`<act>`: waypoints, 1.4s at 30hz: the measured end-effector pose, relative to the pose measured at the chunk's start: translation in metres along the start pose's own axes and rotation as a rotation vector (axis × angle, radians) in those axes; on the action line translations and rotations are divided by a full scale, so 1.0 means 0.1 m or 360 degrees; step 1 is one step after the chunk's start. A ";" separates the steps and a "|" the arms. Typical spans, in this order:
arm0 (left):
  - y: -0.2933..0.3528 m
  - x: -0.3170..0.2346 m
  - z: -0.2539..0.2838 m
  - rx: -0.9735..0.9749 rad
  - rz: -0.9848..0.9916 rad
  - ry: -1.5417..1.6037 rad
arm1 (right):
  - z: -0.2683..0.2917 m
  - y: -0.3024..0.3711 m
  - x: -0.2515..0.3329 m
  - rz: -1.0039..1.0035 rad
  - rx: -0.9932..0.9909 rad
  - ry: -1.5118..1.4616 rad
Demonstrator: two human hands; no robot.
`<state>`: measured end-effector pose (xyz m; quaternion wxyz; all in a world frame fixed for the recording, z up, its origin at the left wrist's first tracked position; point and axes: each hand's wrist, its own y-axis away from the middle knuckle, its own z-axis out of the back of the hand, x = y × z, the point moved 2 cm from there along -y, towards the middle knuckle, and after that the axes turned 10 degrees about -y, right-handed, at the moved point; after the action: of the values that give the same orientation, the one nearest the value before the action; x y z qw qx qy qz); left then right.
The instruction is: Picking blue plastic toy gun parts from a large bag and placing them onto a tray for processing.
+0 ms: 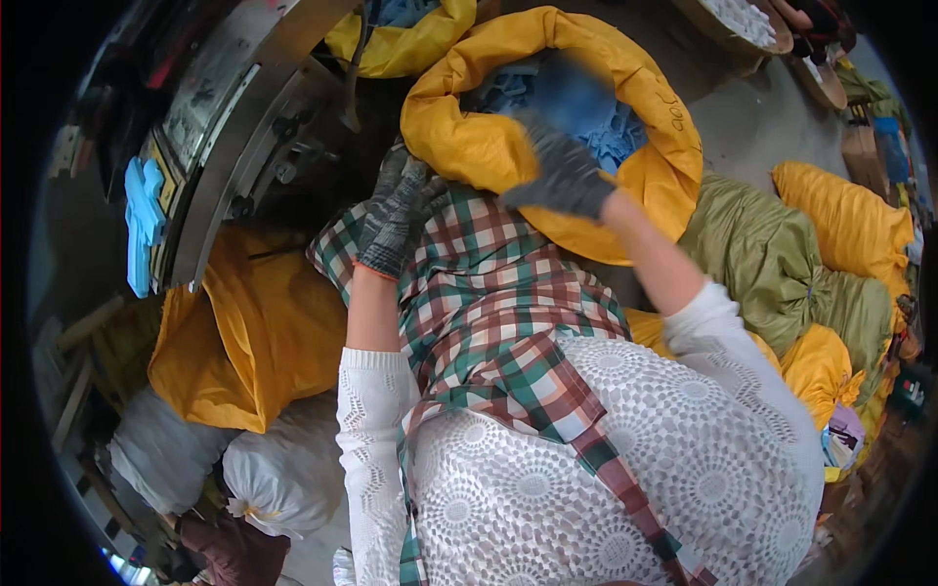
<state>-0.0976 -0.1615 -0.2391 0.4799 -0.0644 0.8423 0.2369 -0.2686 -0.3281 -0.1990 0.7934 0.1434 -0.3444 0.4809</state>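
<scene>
In a grey knit glove, my left hand [396, 210] lies against the near left side of a yellow sack [674, 117], beside the plaid apron [489, 254]. Its fingers look stretched out, their tips partly hidden by the sack. The sack stands with its mouth rolled outward, and light-blue cut pieces [620, 137] fill it. Over the sack's near rim reaches my right hand [567, 176], also gloved and smeared by motion. Just beyond its fingers is a blurred blue piece [572, 93]; whether the hand holds it, I cannot tell.
At left stands a metal machine [230, 107] with blue strips [145, 225] on its edge. Below it hangs a yellow cloth sack [249, 332], near white sacks [278, 479]. Green [752, 264] and yellow [840, 215] sacks lie at right. Another person [821, 24] is at the far right.
</scene>
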 end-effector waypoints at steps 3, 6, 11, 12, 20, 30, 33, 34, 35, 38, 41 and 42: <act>-0.10 0.00 -0.12 -0.0399 0.0253 -0.0263 | -0.65 0.33 -0.56 -0.0676 -0.0172 0.0486; -0.11 0.10 0.10 -0.0610 -0.0022 -0.0890 | -0.78 0.53 -0.98 -0.0929 0.0030 -0.0117; -0.10 -0.15 -0.21 -0.0648 -0.0326 -0.1594 | -0.63 0.41 -1.30 -0.0924 0.0407 0.0152; -0.14 -0.19 -0.20 -0.0647 -0.0333 -0.1595 | -0.38 0.29 -1.20 -0.0970 0.0392 0.0288; -0.30 -0.35 -0.23 -0.0431 -0.0659 -0.2037 | 1.32 0.52 0.10 0.0215 -0.0260 0.0434; -0.87 -0.27 -1.40 0.0906 -0.1647 -0.3122 | 0.34 1.08 0.19 0.0263 0.0765 0.0178; -1.02 -0.12 -1.52 0.1465 -0.0907 -0.3616 | 0.35 1.19 0.19 0.0168 0.0668 0.0083; -1.11 0.03 -1.42 0.1537 -0.0733 -0.3695 | 0.42 1.16 0.21 -0.0058 0.0748 0.0056; -1.19 0.18 -1.29 0.1537 -0.0721 -0.3698 | 0.46 1.15 0.20 -0.0281 0.0827 0.0025; -1.35 0.41 -1.12 0.1436 -0.0945 -0.3408 | 0.41 1.39 -0.15 -0.0401 0.0727 -0.0275; -1.33 0.22 -1.08 0.1124 -0.0954 -0.3524 | 0.41 1.43 -0.31 -0.0895 0.0627 -0.0421; -1.25 0.01 -1.11 0.0865 -0.1034 -0.3453 | 0.37 1.49 -0.44 -0.1174 0.0409 -0.0337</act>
<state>-0.1424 -0.3223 -0.2350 0.9849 0.0643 -0.0434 -0.1547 -0.4258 -0.3039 -0.2179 0.8486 0.4041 -0.2867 0.1855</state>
